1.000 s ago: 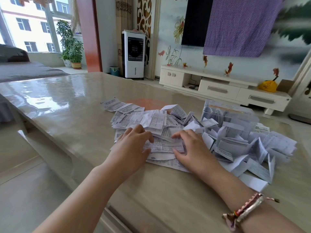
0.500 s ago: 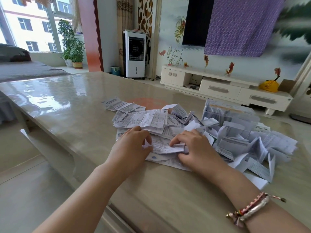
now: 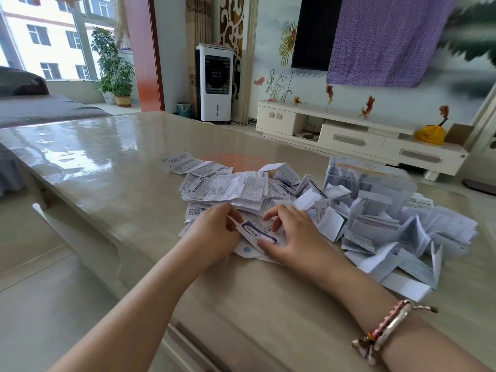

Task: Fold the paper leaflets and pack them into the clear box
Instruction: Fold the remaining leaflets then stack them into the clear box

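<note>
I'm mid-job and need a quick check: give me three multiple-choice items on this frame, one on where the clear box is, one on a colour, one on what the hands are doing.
1. Where does the clear box stand?
A. at the table's near left edge
B. behind the folded leaflets, far right
C. on the floor

2. What colour is the band on the leaflet being folded?
A. red
B. green
C. dark blue

3. What are the hands doing?
A. both hold that leaflet
B. both rest flat on bare table
C. one reaches into the box

Answers:
1 B, the box sits beyond the folded pile on the right.
2 C, a dark blue band curves across it.
3 A, the left hand and right hand pinch it from either side.
</note>
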A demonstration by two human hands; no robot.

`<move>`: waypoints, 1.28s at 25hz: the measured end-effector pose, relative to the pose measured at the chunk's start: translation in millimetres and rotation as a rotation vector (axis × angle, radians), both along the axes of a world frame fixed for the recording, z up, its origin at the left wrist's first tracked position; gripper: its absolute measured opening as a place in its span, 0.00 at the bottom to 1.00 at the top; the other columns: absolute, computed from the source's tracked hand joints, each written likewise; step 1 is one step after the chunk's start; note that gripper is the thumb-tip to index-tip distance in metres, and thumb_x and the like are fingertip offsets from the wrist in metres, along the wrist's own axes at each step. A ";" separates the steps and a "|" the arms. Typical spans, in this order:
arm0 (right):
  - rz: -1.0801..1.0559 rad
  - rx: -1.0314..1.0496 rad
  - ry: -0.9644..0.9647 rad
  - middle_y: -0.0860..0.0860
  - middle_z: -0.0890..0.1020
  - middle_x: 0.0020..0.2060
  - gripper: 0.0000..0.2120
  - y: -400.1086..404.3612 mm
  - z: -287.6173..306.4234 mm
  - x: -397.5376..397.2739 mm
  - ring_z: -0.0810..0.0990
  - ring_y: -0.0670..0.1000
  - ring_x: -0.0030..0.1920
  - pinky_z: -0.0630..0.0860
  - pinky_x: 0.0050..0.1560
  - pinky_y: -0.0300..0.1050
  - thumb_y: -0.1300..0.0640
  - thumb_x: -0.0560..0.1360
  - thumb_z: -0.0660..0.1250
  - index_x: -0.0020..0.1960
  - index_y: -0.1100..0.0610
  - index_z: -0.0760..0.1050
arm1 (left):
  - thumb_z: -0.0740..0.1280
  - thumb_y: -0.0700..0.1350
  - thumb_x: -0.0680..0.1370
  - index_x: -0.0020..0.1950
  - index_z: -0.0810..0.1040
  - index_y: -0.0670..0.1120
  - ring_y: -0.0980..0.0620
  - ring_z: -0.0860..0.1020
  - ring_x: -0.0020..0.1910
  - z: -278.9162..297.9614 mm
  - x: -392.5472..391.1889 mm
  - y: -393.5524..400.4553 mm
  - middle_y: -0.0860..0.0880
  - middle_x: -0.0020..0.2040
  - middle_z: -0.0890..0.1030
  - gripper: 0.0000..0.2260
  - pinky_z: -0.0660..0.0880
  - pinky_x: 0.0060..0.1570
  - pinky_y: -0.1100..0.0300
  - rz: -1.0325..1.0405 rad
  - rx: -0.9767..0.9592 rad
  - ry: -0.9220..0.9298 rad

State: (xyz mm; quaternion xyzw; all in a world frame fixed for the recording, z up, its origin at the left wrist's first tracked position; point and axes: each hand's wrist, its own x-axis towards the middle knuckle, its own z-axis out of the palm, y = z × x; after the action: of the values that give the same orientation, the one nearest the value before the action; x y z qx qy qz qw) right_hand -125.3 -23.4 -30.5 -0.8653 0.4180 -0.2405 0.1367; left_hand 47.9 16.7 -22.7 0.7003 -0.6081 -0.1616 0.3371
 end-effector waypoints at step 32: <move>0.070 0.489 -0.320 0.49 0.74 0.34 0.14 -3.6 18.1 -16.4 0.69 0.45 0.35 0.68 0.38 0.34 0.45 0.77 0.64 0.37 0.52 0.78 | 0.76 0.35 0.68 0.53 0.75 0.41 0.61 0.76 0.25 27.2 -4.4 -5.3 0.44 0.40 0.80 0.16 0.68 0.25 0.72 -0.030 0.041 0.655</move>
State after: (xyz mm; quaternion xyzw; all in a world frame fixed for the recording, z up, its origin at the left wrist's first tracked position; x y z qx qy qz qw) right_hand -141.7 -27.0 -12.3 -0.7717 0.4067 -0.2610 0.4134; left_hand 43.6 11.4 4.5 0.6087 -0.4740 -0.3955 0.4984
